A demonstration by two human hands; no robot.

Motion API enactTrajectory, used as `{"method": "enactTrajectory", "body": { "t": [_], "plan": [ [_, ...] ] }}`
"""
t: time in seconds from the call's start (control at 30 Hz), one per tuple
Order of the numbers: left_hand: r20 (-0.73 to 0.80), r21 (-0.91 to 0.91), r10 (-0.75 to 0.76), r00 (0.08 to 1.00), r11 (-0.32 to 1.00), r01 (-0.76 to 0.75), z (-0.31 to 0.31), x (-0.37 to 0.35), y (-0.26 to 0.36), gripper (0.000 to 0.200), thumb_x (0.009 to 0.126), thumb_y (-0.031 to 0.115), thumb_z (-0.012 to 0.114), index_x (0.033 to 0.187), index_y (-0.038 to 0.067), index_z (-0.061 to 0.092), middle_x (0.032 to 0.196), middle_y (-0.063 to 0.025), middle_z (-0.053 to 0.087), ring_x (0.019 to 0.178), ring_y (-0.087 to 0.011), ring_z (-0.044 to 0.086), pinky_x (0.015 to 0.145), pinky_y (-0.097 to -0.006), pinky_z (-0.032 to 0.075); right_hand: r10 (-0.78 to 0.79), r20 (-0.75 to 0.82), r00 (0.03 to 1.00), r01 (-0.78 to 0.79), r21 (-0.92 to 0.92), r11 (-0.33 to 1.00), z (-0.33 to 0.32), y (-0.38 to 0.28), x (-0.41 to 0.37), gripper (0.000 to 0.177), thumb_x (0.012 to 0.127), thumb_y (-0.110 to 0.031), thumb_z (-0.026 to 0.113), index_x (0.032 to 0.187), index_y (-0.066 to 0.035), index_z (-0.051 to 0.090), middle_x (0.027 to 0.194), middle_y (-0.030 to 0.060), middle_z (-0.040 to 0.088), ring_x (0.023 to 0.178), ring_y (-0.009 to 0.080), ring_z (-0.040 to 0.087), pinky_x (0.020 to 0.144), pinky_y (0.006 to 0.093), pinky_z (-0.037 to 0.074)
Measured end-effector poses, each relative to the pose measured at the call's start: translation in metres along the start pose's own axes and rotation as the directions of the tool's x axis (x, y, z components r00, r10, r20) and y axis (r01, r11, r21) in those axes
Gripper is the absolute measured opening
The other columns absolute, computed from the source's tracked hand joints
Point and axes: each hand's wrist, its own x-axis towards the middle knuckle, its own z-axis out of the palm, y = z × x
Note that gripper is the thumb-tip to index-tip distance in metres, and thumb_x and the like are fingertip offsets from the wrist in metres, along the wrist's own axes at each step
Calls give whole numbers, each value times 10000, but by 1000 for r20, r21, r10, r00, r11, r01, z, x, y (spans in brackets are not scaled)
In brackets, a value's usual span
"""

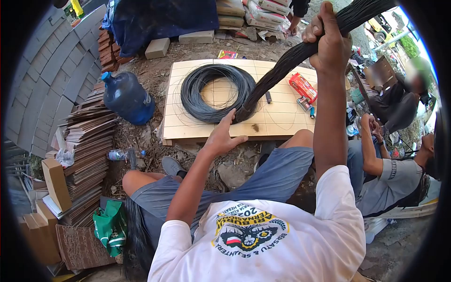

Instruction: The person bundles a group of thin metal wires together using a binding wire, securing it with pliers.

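My right hand (331,40) is raised at the upper right, its fingers wrapped round a thick bundle of black fibres (286,66). The bundle slants down to the left, and its lower end rests at the right edge of a coil of dark wire (190,96). My left hand (225,136) is beside that lower end, thumb and fingers spread, with the fingertips close to the coil and the bundle. Under the coil is a low, pale wooden table (282,124). A small black object (268,97) lies right of the bundle's end.
On the table's right are a red packet (303,88) and a small can (304,104). A blue water jug (128,97) and stacked boards (91,155) stand left. Two people (399,181) (397,105) sit at the right; another person's hand (293,24) shows at the top.
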Motion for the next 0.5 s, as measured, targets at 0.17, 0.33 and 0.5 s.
{"method": "enactTrajectory", "body": {
  "t": [0.17,0.33,0.5],
  "plan": [
    [-86,49,184,979,982,-180,9,64,38,1041,703,350,854,1500,12,275,1414,-238,464,1324,-349,458,1088,-408,381,-33,35,999,35,-47,998,-6,-7,-2,401,944,-387,669,639,-155,547,528,-33,454,431,94,448,435,256,374],
    [-9,-461,35,999,887,-36,57,90,35,284,876,175,758,1055,-20,652,906,-41,673,825,-93,628,751,-271,511,87,73,994,-91,62,994,-12,-23,-6,351,942,-385,670,693,-147,600,551,-26,494,462,91,499,469,267,440],
    [-3,-446,95,996,891,-86,85,96,1,281,870,187,767,984,-43,653,737,-41,653,642,-98,609,606,-273,482,-11,177,984,-8,106,994,-27,15,-24,273,885,-272,755,991,-34,672,818,70,663,668,126,630,594,288,537]
  ]
}}
